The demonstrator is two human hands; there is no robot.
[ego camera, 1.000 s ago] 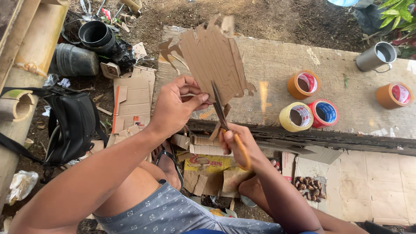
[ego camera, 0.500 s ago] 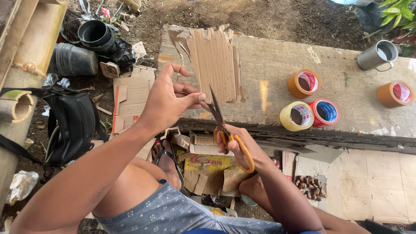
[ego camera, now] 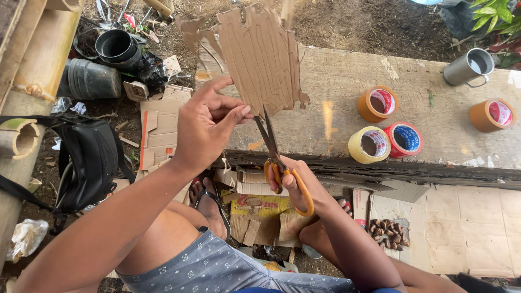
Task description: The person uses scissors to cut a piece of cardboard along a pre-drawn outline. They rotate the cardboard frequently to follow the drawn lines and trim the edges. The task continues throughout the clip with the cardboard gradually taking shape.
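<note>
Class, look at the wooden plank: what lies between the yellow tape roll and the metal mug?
In the head view, the orange tape roll lies between the yellow tape roll and the metal mug; otherwise bare plank.

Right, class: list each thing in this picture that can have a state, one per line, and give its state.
Cardboard piece: held up by left hand, edges ragged.
Scissors: in right hand, blades nearly closed at the cardboard's lower edge.
Four tape rolls: lying on the wooden plank, untouched.
Metal cup: tilted on the plank.
Black pots: empty, on the ground.
Black bag: lying on the ground.
</note>
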